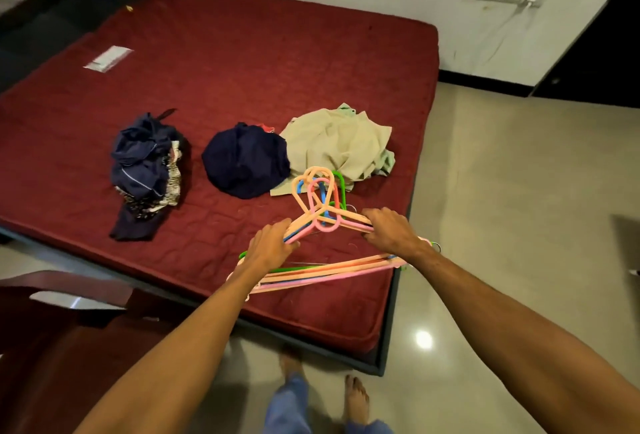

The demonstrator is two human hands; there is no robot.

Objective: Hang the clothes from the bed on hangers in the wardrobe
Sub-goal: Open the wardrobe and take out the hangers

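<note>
A bundle of several plastic hangers (320, 201), peach, pink, blue and green, lies near the front right corner of the dark red mattress (242, 70). My left hand (272, 243) grips the bundle's left arms and my right hand (391, 231) grips its right arms. Beyond the hooks sit three heaps of clothes: a beige and pale green pile (341, 146), a rounded navy garment (246, 160), and a navy pile with patterned fabric (147, 170) further left.
A dark red chair (62, 322) stands at the lower left beside the bed. A white paper (109, 57) lies on the far left of the mattress. Tiled floor (519, 225) spreads to the right, with a dark doorway (602, 49) at the far right.
</note>
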